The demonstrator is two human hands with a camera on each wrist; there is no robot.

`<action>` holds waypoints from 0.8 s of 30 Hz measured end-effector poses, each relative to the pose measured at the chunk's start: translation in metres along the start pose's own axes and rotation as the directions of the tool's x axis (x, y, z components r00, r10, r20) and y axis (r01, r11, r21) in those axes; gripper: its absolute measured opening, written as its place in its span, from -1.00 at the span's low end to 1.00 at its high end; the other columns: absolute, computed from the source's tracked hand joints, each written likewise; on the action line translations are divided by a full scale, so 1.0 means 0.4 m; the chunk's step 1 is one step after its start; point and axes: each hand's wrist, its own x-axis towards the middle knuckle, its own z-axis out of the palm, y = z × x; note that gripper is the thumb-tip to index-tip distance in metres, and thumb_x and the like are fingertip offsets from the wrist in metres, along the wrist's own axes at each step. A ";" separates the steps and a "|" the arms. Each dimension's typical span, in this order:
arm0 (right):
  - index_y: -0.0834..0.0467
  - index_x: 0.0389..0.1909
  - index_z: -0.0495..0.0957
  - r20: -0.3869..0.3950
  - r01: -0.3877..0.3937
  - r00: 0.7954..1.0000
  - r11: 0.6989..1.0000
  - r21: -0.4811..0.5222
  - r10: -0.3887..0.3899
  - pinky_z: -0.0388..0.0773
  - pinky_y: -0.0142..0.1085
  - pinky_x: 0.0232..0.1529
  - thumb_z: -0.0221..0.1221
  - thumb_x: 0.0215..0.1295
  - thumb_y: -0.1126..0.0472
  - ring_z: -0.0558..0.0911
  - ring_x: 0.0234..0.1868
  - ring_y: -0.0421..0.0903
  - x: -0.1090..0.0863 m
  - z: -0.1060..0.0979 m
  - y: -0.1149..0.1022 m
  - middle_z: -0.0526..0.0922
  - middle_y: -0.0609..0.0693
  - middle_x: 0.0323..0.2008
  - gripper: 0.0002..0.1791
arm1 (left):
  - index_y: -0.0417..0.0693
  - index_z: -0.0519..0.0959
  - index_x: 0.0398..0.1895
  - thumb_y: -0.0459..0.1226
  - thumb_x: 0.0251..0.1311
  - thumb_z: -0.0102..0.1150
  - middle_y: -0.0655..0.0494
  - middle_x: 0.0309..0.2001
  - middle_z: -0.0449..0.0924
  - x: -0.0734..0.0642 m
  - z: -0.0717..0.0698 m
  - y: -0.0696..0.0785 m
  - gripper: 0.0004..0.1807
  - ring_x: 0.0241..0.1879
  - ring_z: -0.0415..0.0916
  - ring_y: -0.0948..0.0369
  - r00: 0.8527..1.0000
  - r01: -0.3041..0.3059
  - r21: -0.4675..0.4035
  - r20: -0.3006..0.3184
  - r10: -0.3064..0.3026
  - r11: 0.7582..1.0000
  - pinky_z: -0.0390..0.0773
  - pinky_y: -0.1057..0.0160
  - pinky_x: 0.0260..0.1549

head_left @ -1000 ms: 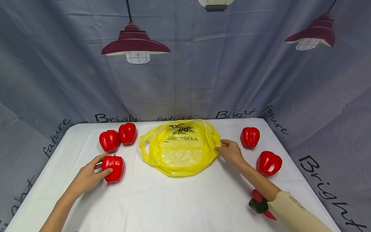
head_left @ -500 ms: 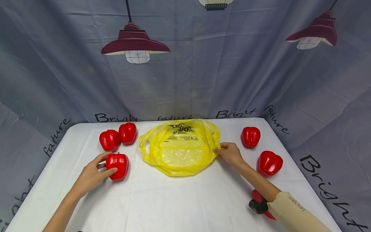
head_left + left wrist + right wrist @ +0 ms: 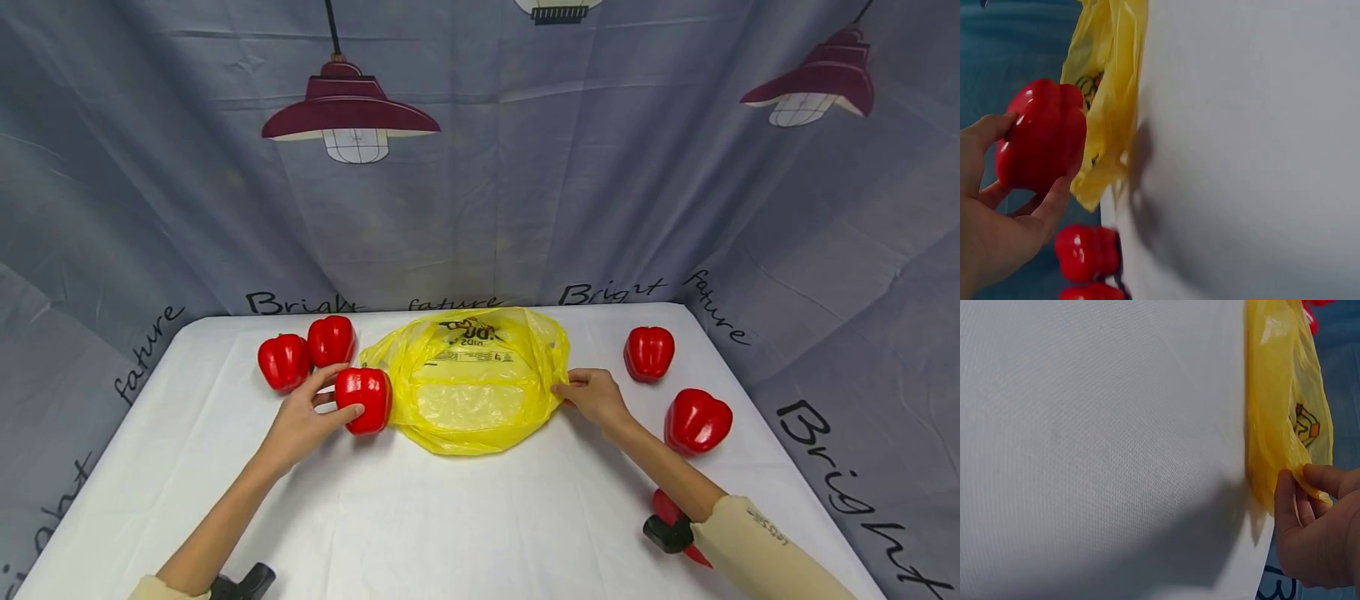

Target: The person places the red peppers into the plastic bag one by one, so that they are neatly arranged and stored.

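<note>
Within curled hands (image 3: 302, 418) (image 3: 597, 397): left, pepper (image 3: 365, 398); right, bag (image 3: 472, 407)

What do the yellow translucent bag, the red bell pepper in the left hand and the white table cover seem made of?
Yellow translucent bag: thin, glossy plastic film, by its crinkles and translucency.
Red bell pepper in the left hand: smooth, shiny; sharp highlights suggest plastic, but real skin is possible.
White table cover: matt, likely woven cloth: fine grid texture.

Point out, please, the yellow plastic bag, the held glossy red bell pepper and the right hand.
Yellow plastic bag (image 3: 472, 402), head view: its visible middle.
Held glossy red bell pepper (image 3: 1042, 139), left wrist view: middle of its side.
Right hand (image 3: 1321, 537), right wrist view: middle of the hand.
</note>
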 end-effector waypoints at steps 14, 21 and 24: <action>0.34 -0.01 0.67 0.012 0.018 1.000 1.000 0.010 -0.018 0.67 -0.28 -0.13 0.29 0.36 0.22 0.60 -0.27 -0.01 0.003 0.009 0.003 0.69 0.13 -0.17 -0.70 | 0.04 0.32 0.45 -0.22 0.15 0.43 -0.14 0.36 0.33 0.121 0.140 0.088 -0.22 0.23 0.38 -0.15 0.997 -0.056 -0.144 0.048 0.063 0.988 0.63 -0.05 -0.01; 0.33 -0.01 0.67 0.007 0.011 1.000 1.000 0.007 -0.011 0.66 -0.29 -0.13 0.29 0.36 0.20 0.59 -0.27 -0.02 0.002 0.009 0.005 0.69 0.11 -0.18 -0.70 | 0.04 0.31 0.46 -0.25 0.17 0.41 -0.12 0.36 0.32 0.175 0.201 0.128 -0.22 0.25 0.36 -0.14 0.995 -0.060 -0.209 0.070 0.077 0.976 0.60 -0.06 0.03; 0.33 -0.01 0.66 0.011 0.011 1.000 1.000 0.006 -0.011 0.66 -0.30 -0.14 0.28 0.37 0.20 0.59 -0.28 -0.03 0.002 0.010 0.005 0.70 0.11 -0.19 -0.70 | 0.05 0.31 0.46 -0.27 0.17 0.40 -0.10 0.37 0.32 0.192 0.226 0.142 -0.23 0.26 0.35 -0.13 0.994 -0.055 -0.246 0.075 0.075 0.968 0.59 -0.07 0.04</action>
